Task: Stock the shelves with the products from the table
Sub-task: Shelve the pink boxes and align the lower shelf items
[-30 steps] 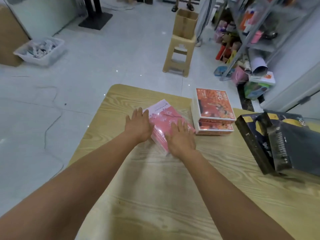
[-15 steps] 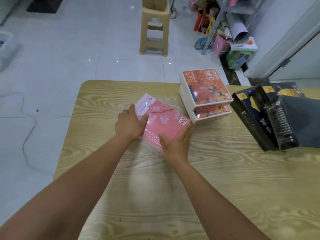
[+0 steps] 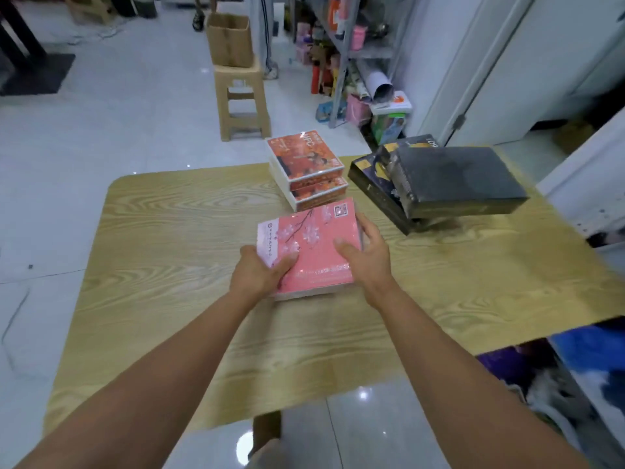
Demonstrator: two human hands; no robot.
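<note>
In the middle of the table (image 3: 162, 238), the pink box (image 3: 313, 247) sits between both hands, its long axis pointing away toward the orange boxes (image 3: 304, 160). The left hand (image 3: 258, 275) clasps its near-left corner and the right hand (image 3: 365, 257) wraps its right edge. The shelves (image 3: 370, 53) stand beyond, to the right.

One head-worn wide-angle camera looks forward and down, close above the table (image 3: 176, 238).

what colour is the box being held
Pink box with a blossom branch print; head view.
</note>
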